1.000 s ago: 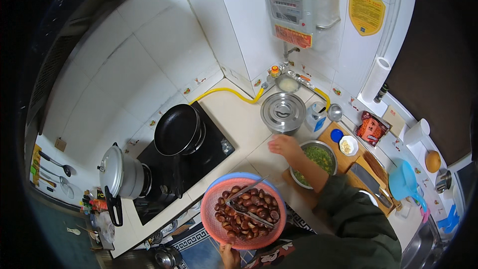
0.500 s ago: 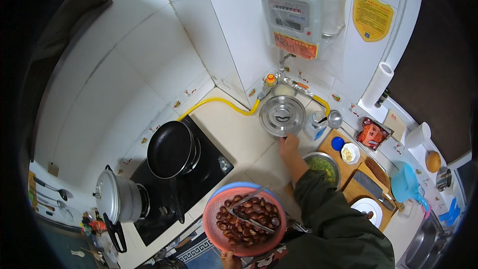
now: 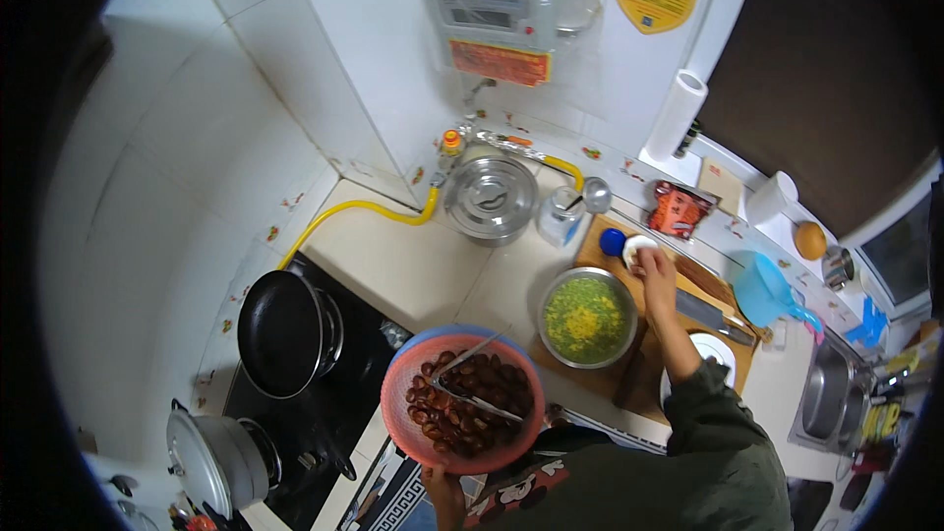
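Observation:
My left hand [image 3: 444, 490] is closed on the near rim of a pink perforated basket [image 3: 401, 425], which sits in a blue basin [image 3: 462, 331]. Brown chestnuts [image 3: 457, 411] fill the basket, with V-shaped metal tongs [image 3: 484, 405] lying across them. Over on the wooden board, my right hand [image 3: 655, 277] is at a small white bowl [image 3: 637, 245], its fingers curled at the near rim and partly covering the bowl. Just left of that forearm stands a steel bowl [image 3: 544, 310] of chopped greens with a yellow heap [image 3: 588, 322] in the middle.
Left, a black frying pan [image 3: 280, 334] and a silver pressure cooker [image 3: 221, 462] stand on the black hob [image 3: 379, 364]. A lidded steel pot [image 3: 490, 199] and a glass jar [image 3: 560, 221] are at the back. A cleaver [image 3: 700, 312] lies on the cutting board [image 3: 744, 364] near a blue dipper [image 3: 765, 290].
My right hand has moved from the lidded pot to the small white bowl, uncovering the bowl of greens. My view has shifted right. The left hand still holds the basket.

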Demonstrator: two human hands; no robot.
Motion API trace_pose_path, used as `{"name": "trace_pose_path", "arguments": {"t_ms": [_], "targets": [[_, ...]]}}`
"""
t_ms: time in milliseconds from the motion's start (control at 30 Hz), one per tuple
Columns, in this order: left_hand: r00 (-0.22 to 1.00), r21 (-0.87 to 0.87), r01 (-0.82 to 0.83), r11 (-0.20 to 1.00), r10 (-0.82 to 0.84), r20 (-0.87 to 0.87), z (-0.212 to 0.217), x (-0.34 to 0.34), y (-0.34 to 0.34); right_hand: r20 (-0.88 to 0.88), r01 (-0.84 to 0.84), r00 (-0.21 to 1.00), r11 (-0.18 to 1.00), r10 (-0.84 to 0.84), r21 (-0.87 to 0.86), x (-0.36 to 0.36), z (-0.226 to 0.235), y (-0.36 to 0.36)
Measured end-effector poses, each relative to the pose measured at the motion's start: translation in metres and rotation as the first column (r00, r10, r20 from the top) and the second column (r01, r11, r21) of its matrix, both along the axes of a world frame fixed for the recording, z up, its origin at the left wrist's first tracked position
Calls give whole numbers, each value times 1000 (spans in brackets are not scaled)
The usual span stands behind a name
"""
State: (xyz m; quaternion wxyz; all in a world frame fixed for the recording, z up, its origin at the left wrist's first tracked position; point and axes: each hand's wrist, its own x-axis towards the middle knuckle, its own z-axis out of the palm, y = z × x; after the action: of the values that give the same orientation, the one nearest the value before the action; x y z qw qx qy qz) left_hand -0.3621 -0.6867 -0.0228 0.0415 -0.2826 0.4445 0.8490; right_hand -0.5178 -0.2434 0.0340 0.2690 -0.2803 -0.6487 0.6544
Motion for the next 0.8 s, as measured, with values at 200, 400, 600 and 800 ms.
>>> {"name": "trace_pose_path", "arguments": {"t_ms": [200, 400, 600, 800], "targets": [[995, -21, 86, 996, -85, 51, -7, -25, -3, 444, 132, 890, 877, 100, -461, 137, -59, -56], [978, -18, 209, 978, -210, -4, -16, -45, -12, 118, 69, 993, 793, 4, -606, 118, -91, -95], [919, 72, 394, 917, -395, 6, -14, -62, -22, 250, 15, 966, 961, 57, -277, 119, -96, -85], [822, -132, 554, 822, -565, -64, -24, -75, -17, 190, 41, 981, 919, 37, -391, 133, -49, -63]]}}
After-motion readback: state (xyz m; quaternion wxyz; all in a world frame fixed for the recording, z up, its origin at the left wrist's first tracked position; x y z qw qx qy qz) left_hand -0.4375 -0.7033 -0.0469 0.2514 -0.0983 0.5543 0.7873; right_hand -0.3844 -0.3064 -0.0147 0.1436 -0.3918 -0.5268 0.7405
